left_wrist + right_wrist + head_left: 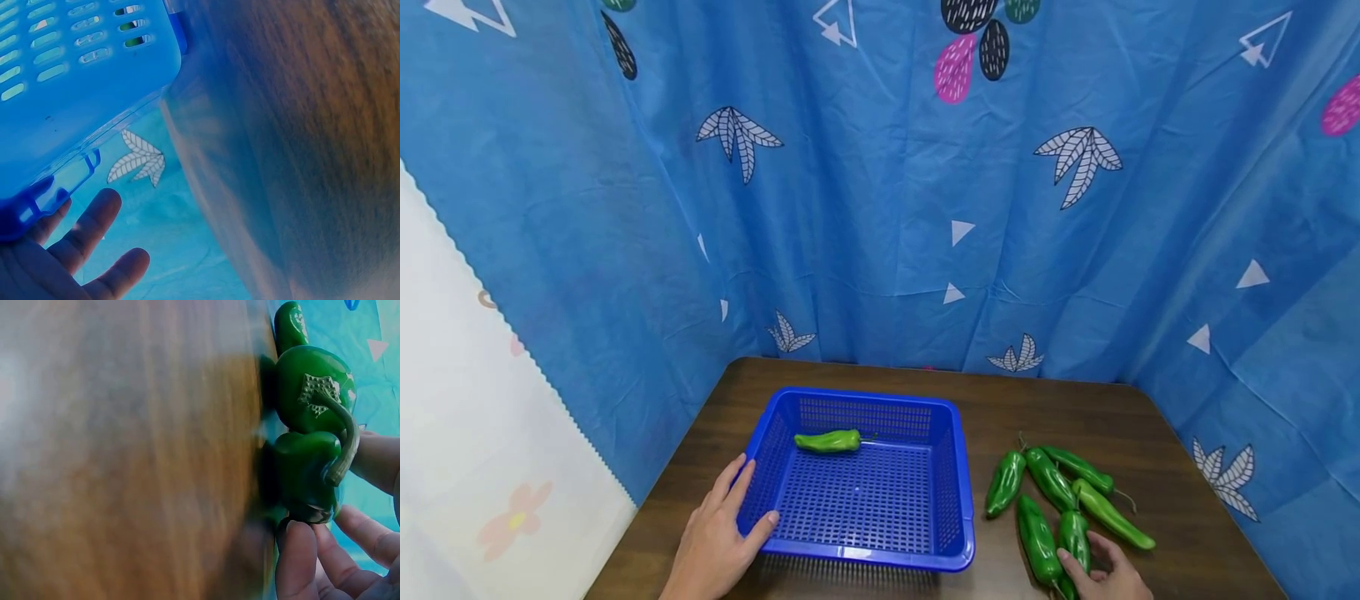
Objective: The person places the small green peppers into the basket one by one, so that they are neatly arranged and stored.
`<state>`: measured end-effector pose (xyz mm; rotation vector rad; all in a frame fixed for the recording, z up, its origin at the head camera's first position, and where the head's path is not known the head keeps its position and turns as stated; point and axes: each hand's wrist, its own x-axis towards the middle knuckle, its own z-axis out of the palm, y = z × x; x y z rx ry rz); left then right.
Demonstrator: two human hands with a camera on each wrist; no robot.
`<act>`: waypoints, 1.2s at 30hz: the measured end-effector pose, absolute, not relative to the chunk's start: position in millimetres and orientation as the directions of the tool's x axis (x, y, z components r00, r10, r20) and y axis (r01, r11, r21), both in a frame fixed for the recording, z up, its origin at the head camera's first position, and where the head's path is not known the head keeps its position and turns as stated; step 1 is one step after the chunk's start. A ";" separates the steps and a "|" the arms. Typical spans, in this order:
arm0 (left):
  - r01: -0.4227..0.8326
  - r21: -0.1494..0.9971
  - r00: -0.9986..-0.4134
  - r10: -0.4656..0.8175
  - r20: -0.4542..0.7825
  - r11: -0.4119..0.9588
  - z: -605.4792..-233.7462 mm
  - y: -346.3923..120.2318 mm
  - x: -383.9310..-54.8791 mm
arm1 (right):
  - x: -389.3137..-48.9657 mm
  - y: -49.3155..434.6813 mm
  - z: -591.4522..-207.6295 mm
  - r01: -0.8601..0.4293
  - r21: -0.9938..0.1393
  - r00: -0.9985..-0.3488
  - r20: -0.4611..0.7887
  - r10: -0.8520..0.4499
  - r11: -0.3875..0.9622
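My left hand [715,537] rests on the left front corner of a blue plastic basket [966,500]. Its fingers lie fairly straight along the rim; in the left wrist view the fingertips [103,206] show beside the basket's handle loop. Inside the basket, toward the back left, lies one light green pepper [829,442]. At the right, my right hand [1108,571] pinches a dark green pepper [1073,537] between thumb and fingers. That pepper [305,465] appears close to the tabletop in the right wrist view. Another long green pepper [1037,540] lies directly left of it.
Several more green peppers [1051,479] lie loosely grouped behind the right hand, one of them lighter green [1112,512]. Everything stands on a brown wooden table [1000,400]. Blue patterned curtain [880,208] hangs behind and at the sides; a white cloth [475,400] hangs at left.
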<state>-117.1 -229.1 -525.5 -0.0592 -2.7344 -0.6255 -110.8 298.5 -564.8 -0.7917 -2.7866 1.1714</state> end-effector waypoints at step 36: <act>0.115 0.417 -0.940 -0.037 0.339 0.902 -523.3 -228.9 -115.2 | -120.4 313.2 -585.3 0.416 -0.800 -0.820 -0.126 0.558 0.431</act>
